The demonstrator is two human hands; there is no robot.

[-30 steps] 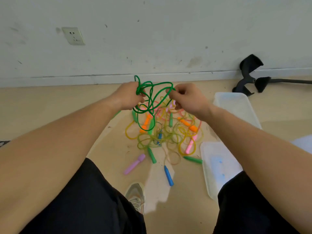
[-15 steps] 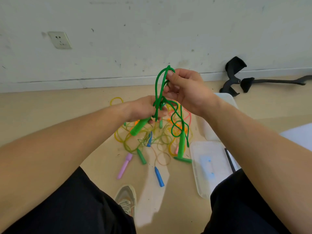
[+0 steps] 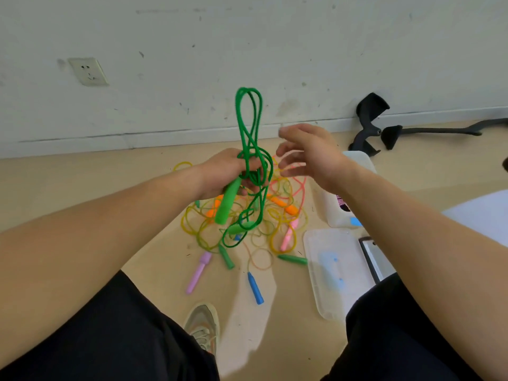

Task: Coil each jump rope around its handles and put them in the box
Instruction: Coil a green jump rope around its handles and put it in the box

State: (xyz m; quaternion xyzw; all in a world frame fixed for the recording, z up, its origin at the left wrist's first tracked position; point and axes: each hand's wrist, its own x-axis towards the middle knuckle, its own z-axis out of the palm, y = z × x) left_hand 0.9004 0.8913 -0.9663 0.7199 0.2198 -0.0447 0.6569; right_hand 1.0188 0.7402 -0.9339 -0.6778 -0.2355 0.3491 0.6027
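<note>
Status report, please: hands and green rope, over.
Left hand grips green jump rope by one handle. Right hand open, holding nothing. Rope not coiled; tangled pile below.

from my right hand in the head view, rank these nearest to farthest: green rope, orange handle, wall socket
1. green rope, just left of the right hand
2. orange handle, below it in the floor pile
3. wall socket, far left on the wall
</note>
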